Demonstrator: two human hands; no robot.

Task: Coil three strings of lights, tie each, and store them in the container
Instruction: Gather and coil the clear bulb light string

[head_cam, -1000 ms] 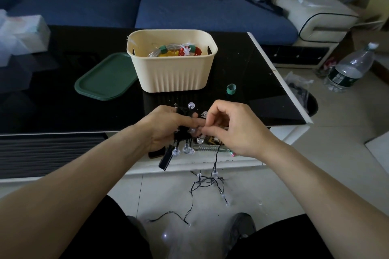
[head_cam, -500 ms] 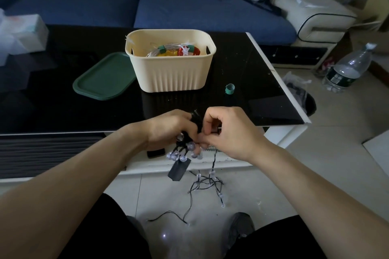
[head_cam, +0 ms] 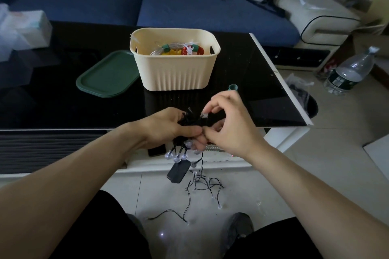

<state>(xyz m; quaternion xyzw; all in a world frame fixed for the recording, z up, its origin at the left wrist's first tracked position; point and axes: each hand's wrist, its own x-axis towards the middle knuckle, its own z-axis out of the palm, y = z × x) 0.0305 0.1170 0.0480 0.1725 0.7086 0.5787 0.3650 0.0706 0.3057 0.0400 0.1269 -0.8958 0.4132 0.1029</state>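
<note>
My left hand (head_cam: 166, 127) grips a bundle of black light string (head_cam: 189, 120) with clear bulbs hanging under it. My right hand (head_cam: 229, 124) pinches one bulb of the same string just right of the bundle. A black battery box (head_cam: 177, 171) dangles below the hands, and the loose rest of the wire (head_cam: 202, 185) trails onto the floor tiles. Beyond the hands stands the cream container (head_cam: 176, 73) on the black table, holding two coiled strings (head_cam: 179, 49) tied with green bands. A green tape roll (head_cam: 232, 87) sits to the container's right.
A green lid (head_cam: 105, 74) lies left of the container. The black table's (head_cam: 52, 101) white edge runs under my hands. A blue sofa (head_cam: 189, 10) stands behind, a plastic bottle (head_cam: 349, 71) and a dark bin (head_cam: 309, 105) on the floor at right.
Both hands rose slightly toward the table edge. The right hand's pinch moved up onto a higher bulb, and the battery box swung lower under the bundle.
</note>
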